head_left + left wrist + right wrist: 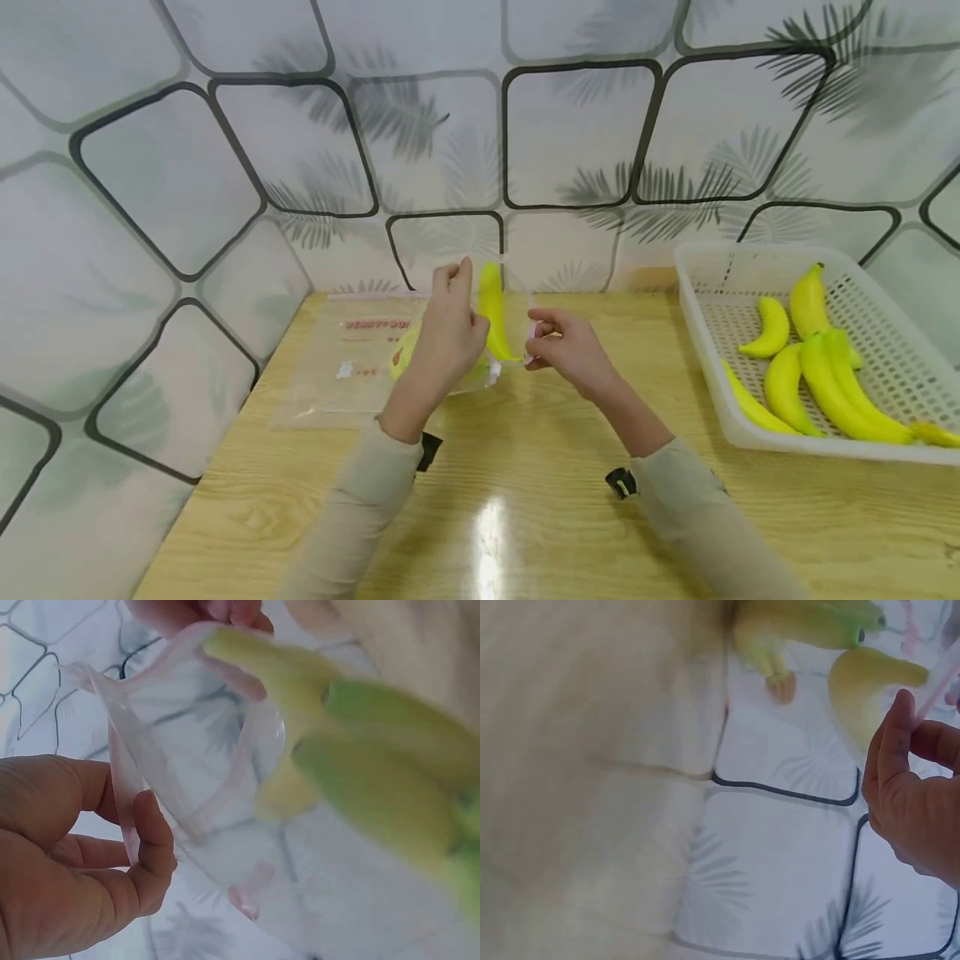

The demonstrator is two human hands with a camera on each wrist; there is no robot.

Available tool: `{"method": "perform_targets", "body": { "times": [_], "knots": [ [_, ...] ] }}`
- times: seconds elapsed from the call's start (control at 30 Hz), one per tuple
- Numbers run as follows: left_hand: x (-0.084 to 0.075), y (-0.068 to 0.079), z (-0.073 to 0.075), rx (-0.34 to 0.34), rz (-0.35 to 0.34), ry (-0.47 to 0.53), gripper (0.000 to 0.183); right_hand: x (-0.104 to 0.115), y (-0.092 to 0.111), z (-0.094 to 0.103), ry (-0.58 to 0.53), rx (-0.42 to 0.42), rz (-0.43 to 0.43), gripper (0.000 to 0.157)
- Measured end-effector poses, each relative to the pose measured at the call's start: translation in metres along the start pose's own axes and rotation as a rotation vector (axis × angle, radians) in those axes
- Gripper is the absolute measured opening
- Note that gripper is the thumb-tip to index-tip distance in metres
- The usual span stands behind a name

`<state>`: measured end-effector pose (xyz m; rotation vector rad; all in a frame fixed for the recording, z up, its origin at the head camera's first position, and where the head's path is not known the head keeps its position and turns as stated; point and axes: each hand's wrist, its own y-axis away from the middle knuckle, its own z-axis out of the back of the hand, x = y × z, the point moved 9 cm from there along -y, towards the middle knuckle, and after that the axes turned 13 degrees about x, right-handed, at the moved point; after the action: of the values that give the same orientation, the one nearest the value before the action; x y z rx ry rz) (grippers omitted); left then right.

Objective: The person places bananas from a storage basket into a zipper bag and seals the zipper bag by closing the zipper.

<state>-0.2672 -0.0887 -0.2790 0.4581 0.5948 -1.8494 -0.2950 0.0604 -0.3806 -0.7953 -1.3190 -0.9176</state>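
A clear zip bag (pixel 247 900) with a pink-edged mouth is held spread between both hands above the table. The left hand (pixel 447 333) pinches one edge of the mouth between thumb and fingers, as the left wrist view (pixel 82 862) shows closely. On the opposite edge, the right hand (pixel 572 346) grips with thumb and fingertips. Yellow bananas with greenish ends (pixel 382 787) are at the bag, one long banana (pixel 491 310) upright between the hands in the head view. The left hand partly hides more yellow fruit behind it.
Flat on the wooden table (pixel 525 517) at left lies another clear bag (pixel 322 392) with red print. At right stands a white perforated basket (pixel 705 367) holding several bananas (pixel 817 383). A patterned wall covering (pixel 570 133) rises behind the table.
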Motion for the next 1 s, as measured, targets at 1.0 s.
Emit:
{"method": "perform_targets", "body": {
  "times": [1.0],
  "knots": [
    [-0.04,-0.041,0.098,0.283,0.038,-0.228,0.052,0.176,0.003,0.014,0.264,-0.034,0.077,0.053]
  ]
}}
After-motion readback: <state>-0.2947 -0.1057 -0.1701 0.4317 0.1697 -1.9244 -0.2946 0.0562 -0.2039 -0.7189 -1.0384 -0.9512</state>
